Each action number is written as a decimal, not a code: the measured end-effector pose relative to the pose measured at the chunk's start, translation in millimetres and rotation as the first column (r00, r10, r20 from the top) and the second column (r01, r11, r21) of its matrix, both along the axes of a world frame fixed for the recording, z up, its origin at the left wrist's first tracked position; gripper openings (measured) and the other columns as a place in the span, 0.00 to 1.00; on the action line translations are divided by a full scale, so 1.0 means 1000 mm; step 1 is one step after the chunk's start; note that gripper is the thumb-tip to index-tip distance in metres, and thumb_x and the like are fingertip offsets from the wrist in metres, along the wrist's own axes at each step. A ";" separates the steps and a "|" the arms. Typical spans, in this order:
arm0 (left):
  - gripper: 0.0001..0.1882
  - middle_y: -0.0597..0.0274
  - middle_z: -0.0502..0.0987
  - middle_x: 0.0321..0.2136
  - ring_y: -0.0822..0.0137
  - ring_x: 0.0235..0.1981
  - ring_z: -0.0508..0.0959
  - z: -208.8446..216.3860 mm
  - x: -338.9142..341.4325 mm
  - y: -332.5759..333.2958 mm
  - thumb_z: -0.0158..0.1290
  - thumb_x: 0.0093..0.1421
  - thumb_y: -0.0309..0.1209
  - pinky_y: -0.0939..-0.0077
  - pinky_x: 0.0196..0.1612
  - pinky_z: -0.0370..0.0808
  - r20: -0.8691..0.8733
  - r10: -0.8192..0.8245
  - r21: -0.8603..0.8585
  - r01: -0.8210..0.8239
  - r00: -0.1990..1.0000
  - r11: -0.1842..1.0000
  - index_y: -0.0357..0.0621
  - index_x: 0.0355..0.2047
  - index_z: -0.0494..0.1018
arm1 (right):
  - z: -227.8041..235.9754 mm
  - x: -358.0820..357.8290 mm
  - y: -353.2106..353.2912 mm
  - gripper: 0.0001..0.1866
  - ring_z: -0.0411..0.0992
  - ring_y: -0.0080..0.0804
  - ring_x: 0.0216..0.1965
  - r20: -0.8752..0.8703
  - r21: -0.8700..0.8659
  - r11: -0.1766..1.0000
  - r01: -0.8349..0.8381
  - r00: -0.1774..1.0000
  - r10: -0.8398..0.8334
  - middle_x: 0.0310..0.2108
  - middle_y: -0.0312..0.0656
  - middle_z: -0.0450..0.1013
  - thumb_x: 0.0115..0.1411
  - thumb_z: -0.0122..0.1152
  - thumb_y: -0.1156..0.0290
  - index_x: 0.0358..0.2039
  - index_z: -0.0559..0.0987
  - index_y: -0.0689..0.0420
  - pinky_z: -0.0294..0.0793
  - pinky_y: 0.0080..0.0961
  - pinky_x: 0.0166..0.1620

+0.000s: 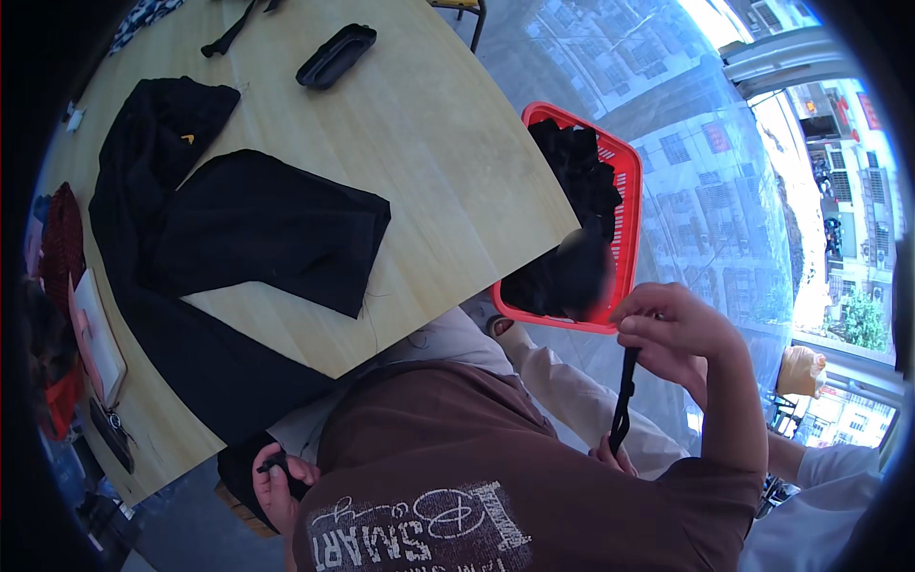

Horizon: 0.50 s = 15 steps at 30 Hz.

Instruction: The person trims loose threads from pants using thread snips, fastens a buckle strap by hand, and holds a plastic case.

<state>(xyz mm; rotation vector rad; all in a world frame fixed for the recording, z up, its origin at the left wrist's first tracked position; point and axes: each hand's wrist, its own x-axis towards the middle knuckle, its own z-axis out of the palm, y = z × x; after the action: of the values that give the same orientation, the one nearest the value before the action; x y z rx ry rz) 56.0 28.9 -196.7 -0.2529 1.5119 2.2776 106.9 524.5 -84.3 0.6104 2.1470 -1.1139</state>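
Note:
My right hand (662, 319) is raised beside the red basket, its fingers pinched at the upper end of a narrow black strap (624, 400). Below, the strap runs down to another hand (615, 458), which seems to belong to a person on the right. My left hand (276, 481) is low by the table's near edge, fingers closed around a small black piece (274, 462) too dark to name. A black garment (267, 224) lies spread and folded on the wooden table (448, 172), one long part hanging toward the near edge.
A red plastic basket (624, 191) full of black cloth pieces (577, 172) stands right of the table. An oblong black case (335, 57) lies at the table's far side. At the left edge are a notebook (98, 338) and a dark phone-like object (111, 436).

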 end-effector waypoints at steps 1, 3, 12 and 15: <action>0.16 0.59 0.71 0.25 0.71 0.23 0.69 0.000 -0.001 -0.001 0.40 0.67 0.30 0.80 0.29 0.68 0.000 0.008 -0.001 -0.008 1.000 1.000 0.37 0.52 0.64 | 0.002 -0.002 -0.001 0.10 0.72 0.28 0.32 0.000 -0.001 1.000 -0.008 1.000 0.008 0.32 0.35 0.77 0.59 0.59 0.64 0.35 0.81 0.57 0.70 0.24 0.37; 0.15 0.59 0.71 0.25 0.71 0.23 0.69 -0.001 -0.001 -0.001 0.40 0.66 0.30 0.80 0.29 0.68 0.013 0.010 -0.040 -0.010 1.000 0.999 0.37 0.52 0.64 | 0.006 0.000 0.000 0.08 0.72 0.27 0.30 0.052 -0.049 0.997 -0.059 0.997 0.062 0.30 0.36 0.77 0.58 0.61 0.67 0.33 0.81 0.57 0.70 0.22 0.35; 0.15 0.58 0.71 0.25 0.71 0.23 0.69 -0.003 -0.002 0.001 0.40 0.66 0.29 0.80 0.28 0.68 0.094 -0.012 -0.171 0.028 0.996 0.985 0.37 0.51 0.65 | 0.011 0.002 -0.037 0.16 0.72 0.31 0.29 0.201 -0.077 0.918 -0.389 0.896 0.397 0.32 0.40 0.77 0.58 0.62 0.60 0.41 0.79 0.57 0.72 0.23 0.35; 0.15 0.58 0.72 0.26 0.71 0.23 0.69 -0.002 -0.004 0.006 0.40 0.66 0.28 0.80 0.28 0.68 0.145 -0.030 -0.173 0.055 0.989 0.983 0.37 0.51 0.65 | -0.009 0.017 -0.065 0.20 0.72 0.31 0.33 0.118 -0.103 0.886 -0.452 0.879 0.462 0.37 0.41 0.76 0.60 0.58 0.61 0.49 0.74 0.59 0.71 0.24 0.38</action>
<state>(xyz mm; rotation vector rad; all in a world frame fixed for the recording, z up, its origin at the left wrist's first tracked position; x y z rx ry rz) 52.1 35.1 -198.3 -0.4189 1.6289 2.0481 123.7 459.3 -93.7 0.1228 1.9766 -0.8523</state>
